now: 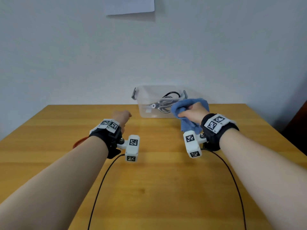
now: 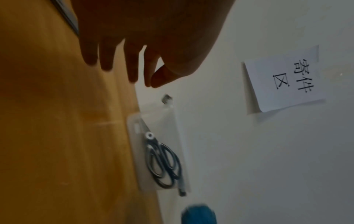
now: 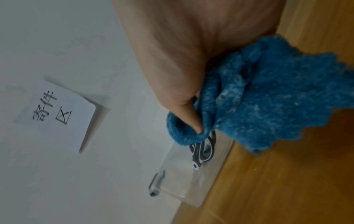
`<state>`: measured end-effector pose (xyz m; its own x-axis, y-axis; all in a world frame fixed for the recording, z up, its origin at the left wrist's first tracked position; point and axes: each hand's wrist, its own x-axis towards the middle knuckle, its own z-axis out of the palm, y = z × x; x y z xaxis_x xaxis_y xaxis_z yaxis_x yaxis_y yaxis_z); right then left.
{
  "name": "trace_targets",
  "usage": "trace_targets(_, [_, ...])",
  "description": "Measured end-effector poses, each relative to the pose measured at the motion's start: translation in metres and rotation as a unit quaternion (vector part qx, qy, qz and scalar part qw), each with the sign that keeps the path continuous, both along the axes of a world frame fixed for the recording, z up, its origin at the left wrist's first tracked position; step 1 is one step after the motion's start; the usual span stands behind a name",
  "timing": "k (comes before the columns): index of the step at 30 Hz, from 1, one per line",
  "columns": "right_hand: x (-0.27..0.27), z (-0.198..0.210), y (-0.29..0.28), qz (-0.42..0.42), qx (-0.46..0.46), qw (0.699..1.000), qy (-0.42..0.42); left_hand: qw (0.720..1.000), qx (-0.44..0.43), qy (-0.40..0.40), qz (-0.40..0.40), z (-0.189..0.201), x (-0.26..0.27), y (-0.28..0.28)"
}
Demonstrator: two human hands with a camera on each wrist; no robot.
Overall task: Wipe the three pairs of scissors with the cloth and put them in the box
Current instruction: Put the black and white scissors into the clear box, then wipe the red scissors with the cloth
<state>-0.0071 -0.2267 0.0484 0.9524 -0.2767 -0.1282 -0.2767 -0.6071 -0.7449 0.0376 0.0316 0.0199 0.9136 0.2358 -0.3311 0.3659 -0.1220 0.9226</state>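
A clear plastic box (image 1: 144, 112) stands at the table's far edge against the wall. Black-handled scissors (image 1: 163, 105) lie inside it, overlapping, so I cannot tell how many pairs. My right hand (image 1: 192, 113) grips a bunched blue cloth (image 1: 187, 105) just in front of the box's right end. The right wrist view shows the cloth (image 3: 268, 98) hanging from my fingers (image 3: 195, 121) above the box (image 3: 191, 189). My left hand (image 1: 122, 116) hovers left of the box, fingers (image 2: 132, 72) relaxed and empty. An orange loop (image 1: 78, 141), perhaps a scissors handle, peeks from behind my left forearm.
The wooden table (image 1: 157, 188) stretches toward me, with two black cables (image 1: 99, 188) running over it from the wrist cameras. A white paper sheet (image 1: 130, 5) hangs on the wall above the box. Something dark (image 1: 299, 127) stands past the table's right edge.
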Motion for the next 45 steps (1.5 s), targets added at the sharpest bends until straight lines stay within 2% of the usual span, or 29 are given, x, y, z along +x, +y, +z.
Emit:
trace_targets(3, [-0.013, -0.004, 0.000, -0.015, -0.076, 0.996, 0.053, 0.988, 0.147, 0.028, 0.022, -0.018, -0.009, 0.039])
trace_targets(6, [-0.022, -0.006, 0.007, 0.029, -0.130, 0.986, 0.103, 0.955, 0.285, 0.058, -0.051, -0.034, -0.017, 0.061])
trace_targets(7, [-0.023, -0.005, 0.011, 0.037, -0.145, 0.982, 0.110, 0.949, 0.301, 0.075, -0.064, -0.036, -0.018, 0.061])
trace_targets(9, [-0.024, -0.004, 0.017, 0.054, -0.138, 0.983, 0.112, 0.902, 0.398, 0.090, -0.143, -0.032, -0.021, 0.059])
trace_targets(11, [-0.027, -0.004, 0.024, 0.071, -0.118, 0.982, 0.126, 0.867, 0.430, 0.103, -0.231, -0.027, -0.024, 0.054])
trace_targets(12, [-0.028, -0.006, 0.027, 0.078, -0.110, 0.982, 0.134, 0.865, 0.427, 0.103, -0.241, -0.022, -0.028, 0.052])
trace_targets(15, [-0.035, -0.012, 0.036, 0.081, -0.085, 0.980, 0.159, 0.929, 0.291, 0.131, -0.186, -0.013, -0.042, 0.043])
trace_targets(18, [-0.038, -0.017, 0.043, 0.103, -0.058, 0.977, 0.175, 0.938, 0.294, 0.113, -0.147, -0.009, -0.048, 0.034])
trace_targets(19, [-0.040, -0.018, 0.044, 0.111, -0.056, 0.976, 0.178, 0.936, 0.301, 0.122, -0.139, -0.005, -0.053, 0.032])
trace_targets(21, [-0.044, -0.019, 0.046, 0.124, -0.055, 0.975, 0.176, 0.896, 0.399, 0.097, -0.167, -0.014, -0.056, 0.032])
trace_targets(22, [-0.046, -0.019, 0.046, 0.128, -0.056, 0.975, 0.174, 0.883, 0.432, 0.070, -0.171, -0.021, -0.052, 0.033])
trace_targets(24, [-0.048, -0.019, 0.044, 0.132, -0.055, 0.974, 0.173, 0.847, 0.491, 0.066, -0.194, -0.026, -0.055, 0.030])
trace_targets(25, [-0.048, -0.019, 0.043, 0.134, -0.056, 0.974, 0.174, 0.847, 0.487, 0.063, -0.205, -0.028, -0.055, 0.029])
trace_targets(28, [-0.046, -0.020, 0.039, 0.130, -0.050, 0.975, 0.175, 0.892, 0.393, 0.082, -0.205, -0.036, -0.046, 0.031])
trace_targets(30, [-0.044, -0.022, 0.038, 0.127, -0.041, 0.976, 0.175, 0.900, 0.359, 0.080, -0.234, -0.036, -0.049, 0.029])
trace_targets(31, [-0.042, -0.022, 0.038, 0.127, -0.037, 0.976, 0.173, 0.908, 0.319, 0.056, -0.267, -0.040, -0.047, 0.028])
trace_targets(32, [-0.041, -0.023, 0.038, 0.126, -0.035, 0.977, 0.171, 0.928, 0.260, 0.046, -0.263, -0.045, -0.047, 0.027])
trace_targets(33, [-0.040, -0.025, 0.039, 0.128, -0.039, 0.976, 0.173, 0.933, 0.230, 0.045, -0.274, -0.044, -0.051, 0.022])
trace_targets(38, [-0.035, -0.047, 0.051, 0.152, -0.094, 0.961, 0.213, 0.922, 0.265, 0.023, -0.281, -0.046, -0.053, -0.005])
trace_targets(42, [-0.033, -0.058, 0.061, 0.174, -0.114, 0.953, 0.219, 0.922, 0.261, 0.053, -0.280, -0.054, -0.055, -0.025])
trace_targets(45, [-0.029, -0.062, 0.056, 0.152, -0.061, 0.963, 0.213, 0.937, 0.219, 0.072, -0.263, -0.056, -0.053, -0.023])
